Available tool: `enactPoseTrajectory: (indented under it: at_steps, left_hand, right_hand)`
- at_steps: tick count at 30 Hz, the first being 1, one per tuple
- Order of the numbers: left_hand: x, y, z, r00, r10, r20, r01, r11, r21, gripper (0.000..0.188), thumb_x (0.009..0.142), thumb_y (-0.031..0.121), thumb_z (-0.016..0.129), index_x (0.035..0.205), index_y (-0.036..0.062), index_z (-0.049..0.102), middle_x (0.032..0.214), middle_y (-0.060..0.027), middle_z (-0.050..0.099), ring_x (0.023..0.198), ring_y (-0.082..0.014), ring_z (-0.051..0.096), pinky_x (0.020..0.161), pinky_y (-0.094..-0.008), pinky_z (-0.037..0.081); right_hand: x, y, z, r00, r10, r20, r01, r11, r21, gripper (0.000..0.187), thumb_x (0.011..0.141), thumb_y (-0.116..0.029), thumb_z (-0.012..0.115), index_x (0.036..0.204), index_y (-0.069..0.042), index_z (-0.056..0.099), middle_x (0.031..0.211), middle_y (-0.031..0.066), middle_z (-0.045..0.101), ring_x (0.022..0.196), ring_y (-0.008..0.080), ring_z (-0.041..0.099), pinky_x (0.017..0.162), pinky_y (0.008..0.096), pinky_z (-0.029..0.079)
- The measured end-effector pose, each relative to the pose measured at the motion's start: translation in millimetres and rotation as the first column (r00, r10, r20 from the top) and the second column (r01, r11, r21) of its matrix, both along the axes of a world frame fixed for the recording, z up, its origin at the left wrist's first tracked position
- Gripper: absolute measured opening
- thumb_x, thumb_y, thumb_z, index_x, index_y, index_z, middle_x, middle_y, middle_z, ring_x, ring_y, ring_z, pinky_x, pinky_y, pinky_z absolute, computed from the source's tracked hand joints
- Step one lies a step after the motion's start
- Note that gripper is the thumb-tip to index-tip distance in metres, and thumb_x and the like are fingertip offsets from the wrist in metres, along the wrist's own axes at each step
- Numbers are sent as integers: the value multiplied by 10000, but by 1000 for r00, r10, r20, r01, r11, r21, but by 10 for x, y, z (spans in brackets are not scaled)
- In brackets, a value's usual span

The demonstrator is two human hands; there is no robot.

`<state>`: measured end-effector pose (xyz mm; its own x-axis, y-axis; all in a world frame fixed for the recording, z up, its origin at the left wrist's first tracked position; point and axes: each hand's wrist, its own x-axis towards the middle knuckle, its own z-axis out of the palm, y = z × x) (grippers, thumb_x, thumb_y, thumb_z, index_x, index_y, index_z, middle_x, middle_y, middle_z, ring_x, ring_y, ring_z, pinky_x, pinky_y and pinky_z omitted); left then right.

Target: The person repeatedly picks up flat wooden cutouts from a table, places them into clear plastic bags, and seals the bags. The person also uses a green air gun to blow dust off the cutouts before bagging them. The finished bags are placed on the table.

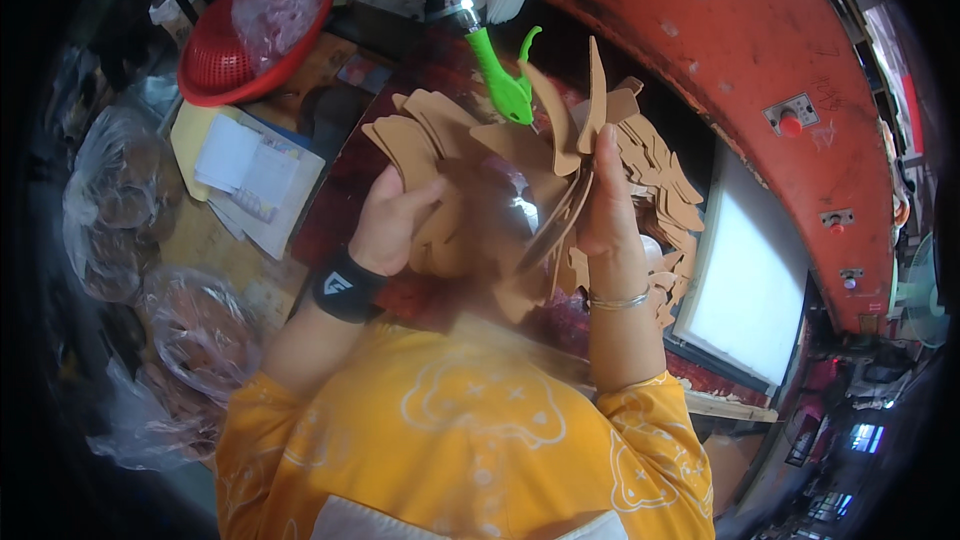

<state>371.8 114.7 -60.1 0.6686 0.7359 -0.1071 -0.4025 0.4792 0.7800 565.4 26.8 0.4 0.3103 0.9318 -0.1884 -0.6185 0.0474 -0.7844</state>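
Tan, curved, leather-like flat pieces [452, 208], fanned at centre, are pinched at the left by the left hand [385, 225] and touched at the right by the right hand [609, 218], whose grip cannot be told; likely light, flexible and slide-prone, they are best grasped by aligned edges.

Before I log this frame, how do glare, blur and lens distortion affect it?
Head view: bright glare lies on the flat white panel; haze at the centre softens the thin curved tan pieces and the patterned yellow shirt; the long scuffed red beam bows along the right side; the corners are black.
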Motion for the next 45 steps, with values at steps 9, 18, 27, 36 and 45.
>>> enactPoseTrajectory:
  at_steps: [9, 18, 27, 36, 45]
  left_hand:
    - [-99, -46, 28, 996, 85, -35, -82, 992, 94, 436, 864, -2, 496, 1288, 7, 398, 1234, -85, 514, 1121, -175, 512, 958, -326, 405]
    - [-100, -173, 19, 999, 26, 26, -30, 978, 205, 454, 908, 184, 529, 1303, 13, 383, 1210, -62, 526, 1094, -137, 522, 934, -284, 420]
    - [-289, -166, 15, 994, -74, 76, 48, 955, 293, 451, 871, 134, 577, 1271, -6, 422, 1204, -55, 530, 1107, -131, 500, 973, -286, 372]
    - [-289, -35, -74, 985, 112, -131, -86, 978, 189, 326, 891, 144, 573, 1161, -30, 515, 1054, -55, 610, 924, -82, 563, 805, -242, 456]
    - [-304, -61, -128, 995, 21, 98, -16, 999, -45, 612, 963, 494, 323, 1308, -6, 396, 1197, -99, 541, 1087, -163, 536, 914, -306, 438]
  right_hand:
    - [-136, -73, 190, 989, 37, 142, -11, 984, -177, 664, 802, -392, 685, 1270, 11, 441, 1219, 90, 518, 1092, 175, 495, 952, 326, 380]
    - [-452, 145, 509, 719, 302, 626, -80, 930, -358, 398, 806, -176, 682, 1100, 38, 520, 1020, 87, 603, 847, 97, 578, 752, 244, 475]
    - [-571, 238, 13, 846, 121, 519, -13, 978, -208, 450, 874, -112, 587, 1243, 60, 396, 1171, 139, 540, 1042, 176, 563, 915, 306, 462]
    - [-380, 91, 240, 615, 546, 570, -331, 834, -441, 406, 790, -151, 694, 1121, 35, 550, 931, 36, 640, 785, 90, 584, 676, 243, 488]
    - [-769, 117, 169, 840, 230, 491, -121, 962, -244, 353, 819, -30, 630, 1148, 15, 511, 907, 30, 617, 768, 84, 570, 674, 212, 463]
